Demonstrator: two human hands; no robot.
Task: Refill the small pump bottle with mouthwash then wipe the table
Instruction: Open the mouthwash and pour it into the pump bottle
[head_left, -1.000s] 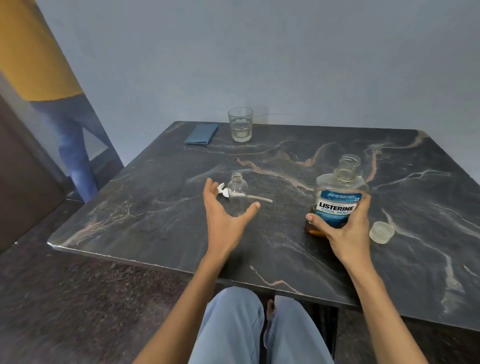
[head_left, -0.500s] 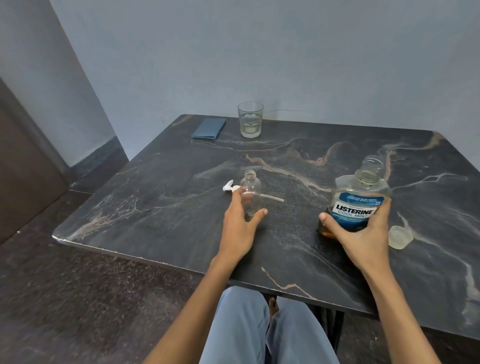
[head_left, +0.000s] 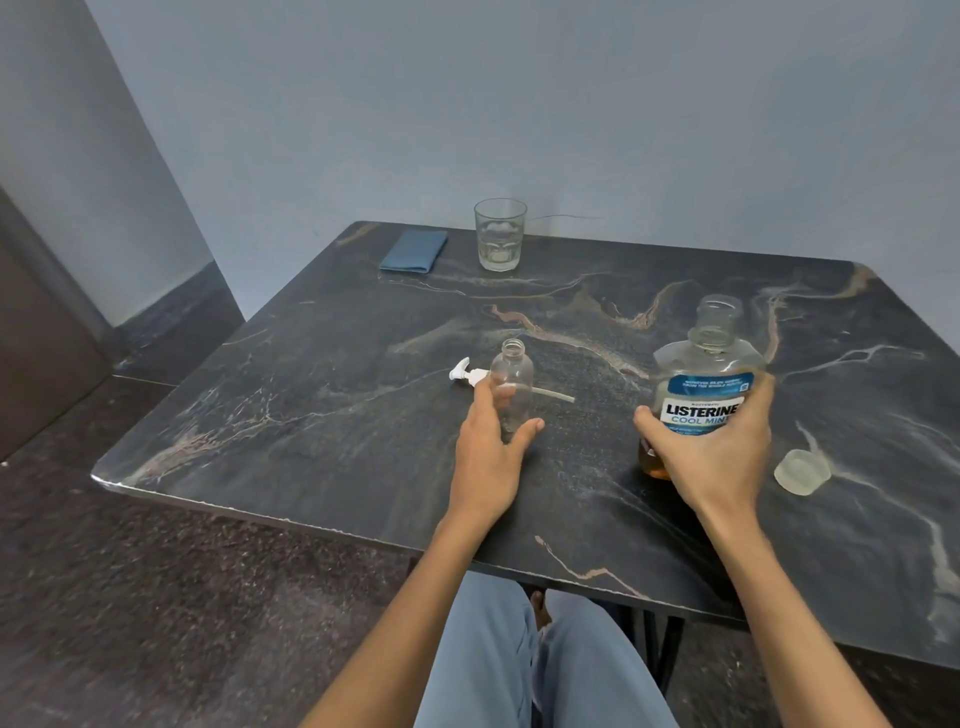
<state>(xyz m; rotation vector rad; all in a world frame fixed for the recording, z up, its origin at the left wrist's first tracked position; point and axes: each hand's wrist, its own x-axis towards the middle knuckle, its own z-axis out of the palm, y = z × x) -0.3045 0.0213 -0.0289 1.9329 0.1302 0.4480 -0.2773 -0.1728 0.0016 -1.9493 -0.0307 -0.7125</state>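
A small clear bottle stands open-topped and empty in the middle of the dark marble table. My left hand wraps its fingers and thumb around the bottle's lower half. The white pump head with its dip tube lies flat just behind the bottle. My right hand grips a large uncapped Listerine mouthwash bottle, upright on the table, with amber liquid low inside. Its clear cap sits to the right. A folded blue cloth lies at the far left corner.
A drinking glass with a little water stands at the table's far edge beside the cloth. A grey wall runs right behind the table. A dark door is at the left. My knees sit under the near edge.
My left hand has reached forward from an open pose and closed around the small bottle. A person standing at the left a second ago is out of view. The right hand keeps holding the Listerine bottle.
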